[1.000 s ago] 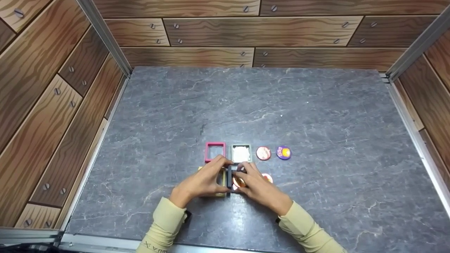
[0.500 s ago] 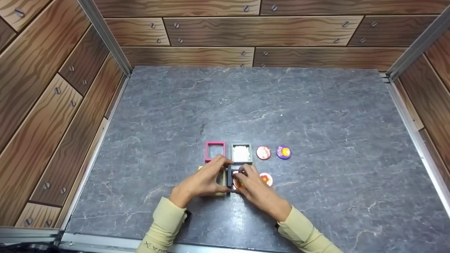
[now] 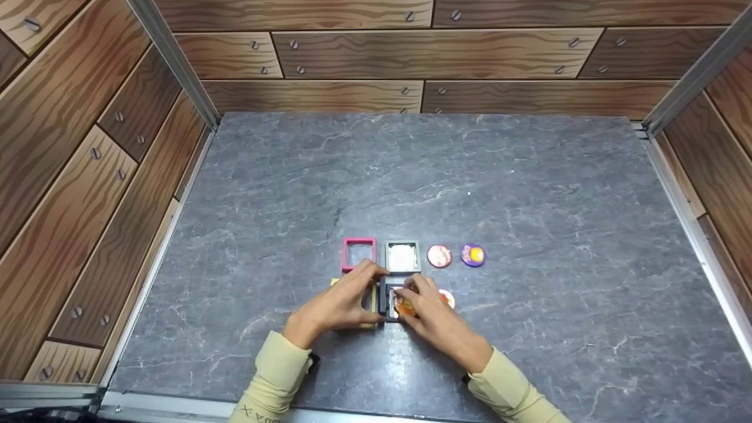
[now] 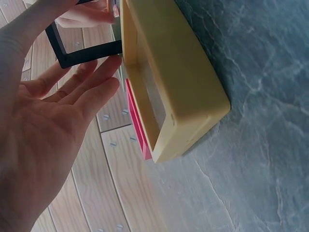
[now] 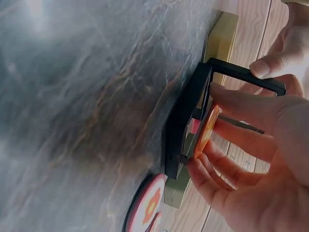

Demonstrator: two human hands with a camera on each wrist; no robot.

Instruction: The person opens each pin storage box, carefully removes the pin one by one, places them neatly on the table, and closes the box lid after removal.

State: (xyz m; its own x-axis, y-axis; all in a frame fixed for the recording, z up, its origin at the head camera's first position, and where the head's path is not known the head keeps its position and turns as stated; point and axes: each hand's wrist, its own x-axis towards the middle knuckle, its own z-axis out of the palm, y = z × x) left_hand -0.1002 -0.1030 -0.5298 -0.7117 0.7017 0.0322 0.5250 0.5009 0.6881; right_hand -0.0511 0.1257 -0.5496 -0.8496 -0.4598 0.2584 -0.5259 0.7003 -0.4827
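Observation:
A black square display frame [image 5: 179, 130] stands hinged apart on the table, its lid [image 3: 383, 297] raised upright. My left hand [image 3: 346, 302] spans that lid, holding it between the thumb at the near end and the fingers at the far end. Over the frame's lower half, my right hand [image 3: 437, 320] pinches an orange round badge [image 5: 208, 130] by its edge; the badge is tilted, one rim close to the frame. Fingers partly cover it in the head view. Just left of the lid lies a yellow frame [image 4: 188, 72], partly hidden behind my left hand.
Beyond the hands lie a pink frame [image 3: 345, 254] and a grey-green frame [image 3: 388, 258] with white inside. Right of them are a red-and-white badge [image 3: 439, 256] and a purple badge [image 3: 473, 255]. A white badge with a red flower [image 5: 150, 205] lies beside my right hand.
The orange badge has tilted and shifted slightly right in my right hand, baring the left part of the frame's lower half. My left hand and the raised lid stay in place.

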